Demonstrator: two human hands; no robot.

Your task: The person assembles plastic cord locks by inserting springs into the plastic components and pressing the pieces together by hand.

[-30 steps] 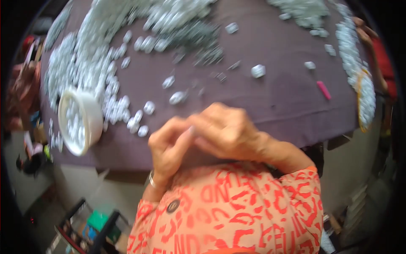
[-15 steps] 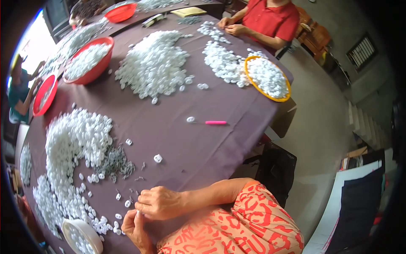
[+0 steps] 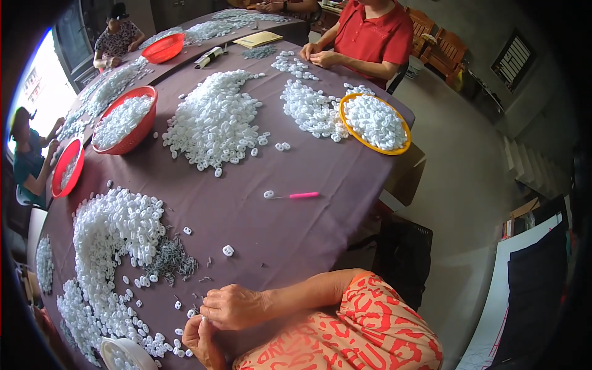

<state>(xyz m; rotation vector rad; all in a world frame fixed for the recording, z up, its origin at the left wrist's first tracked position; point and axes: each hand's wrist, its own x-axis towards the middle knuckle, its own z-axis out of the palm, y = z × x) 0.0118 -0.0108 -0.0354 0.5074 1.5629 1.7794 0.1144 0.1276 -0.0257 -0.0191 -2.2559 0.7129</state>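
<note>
Hands meet at the near edge of the desk (image 3: 345, 179), which is draped in a dark purple cloth. The right hand (image 3: 231, 306) lies knuckles up, fingers curled in; the left hand (image 3: 198, 338) sits just beneath it, fingers bent toward the right fingertips. The two touch at the fingertips, pinched together around something too small to make out, so I cannot tell what they grip. Just beside them, toward the left edge, spreads a broad heap of small white plastic pieces (image 3: 117, 228), with a patch of thin grey metal bits (image 3: 171, 262) against its inner side. A round white plastic tub (image 3: 126, 354) stands at the near left corner, close to the left hand. One loose white piece (image 3: 228, 250) lies alone between the hands and the desk's middle. Farther in rests a pink-handled pick tool (image 3: 296, 195), well apart from the hands. Toward the far edge lie another large mound of white pieces (image 3: 213, 120), a red plastic bowl (image 3: 126, 120) full of them near the left edge, and a yellow-rimmed round tray (image 3: 374, 123) at the right edge. A person in a red shirt (image 3: 370, 31) sits at the far right corner.
</note>
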